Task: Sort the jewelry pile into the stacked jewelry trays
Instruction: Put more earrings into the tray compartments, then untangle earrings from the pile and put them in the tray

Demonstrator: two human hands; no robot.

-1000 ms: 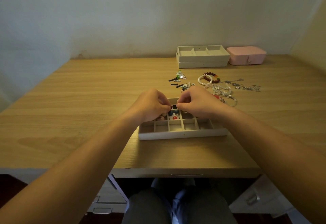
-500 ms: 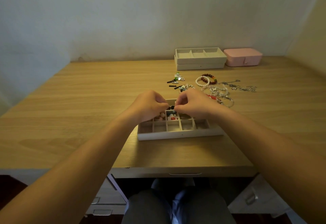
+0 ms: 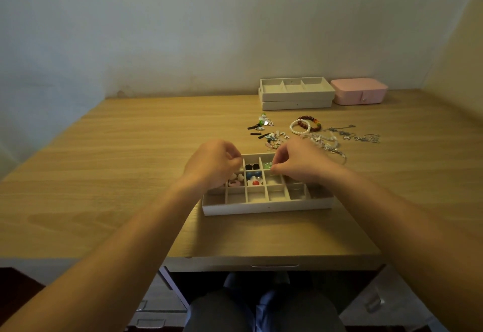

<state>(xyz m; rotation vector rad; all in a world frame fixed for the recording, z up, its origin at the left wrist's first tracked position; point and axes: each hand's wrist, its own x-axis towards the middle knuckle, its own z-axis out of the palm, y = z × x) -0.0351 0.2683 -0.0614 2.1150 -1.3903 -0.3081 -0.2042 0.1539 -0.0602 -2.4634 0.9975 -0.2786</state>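
Hovering over the divided tray [image 3: 266,207], my left hand [image 3: 214,164] and right hand [image 3: 298,162] are both curled, fingertips pinched closed; whether either holds a piece I cannot tell. Stacked trays [image 3: 296,96] sit well beyond my knuckles. The jewelry pile [image 3: 321,139] lies just past my right hand: light, limp chains likely to tangle, best lifted near a clasp. Beneath my fingertips, small pieces [image 3: 255,182] look slippery and probably need an edge pinch.
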